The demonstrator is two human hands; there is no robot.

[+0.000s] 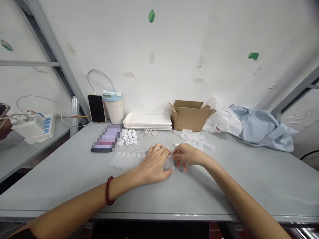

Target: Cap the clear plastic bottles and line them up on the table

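A row of translucent plastic tubes [128, 161] with white string loops lies side by side on the grey table. Over the row's right part rests my left hand [156, 162], palm down, its fingers spread across the tubes and hiding some of them. My right hand [187, 154] is at the row's right end, thumb and fingertips pinched together beside the last tube; whatever is between them is too small to make out. Behind the hands lie a pile of white caps [129, 136], a tangle of white strings [150, 133] and several loose translucent tubes [191, 136].
Along the wall stand a phone [97, 109], a lidded cup [114, 109], a stack of white sheets [149, 121], a cardboard box [190, 116], a white plastic bag [221, 116] and a light blue cloth [264, 127]. A second phone [107, 137] lies flat. At left, another person's hand [5, 126] is near a power strip [46, 127].
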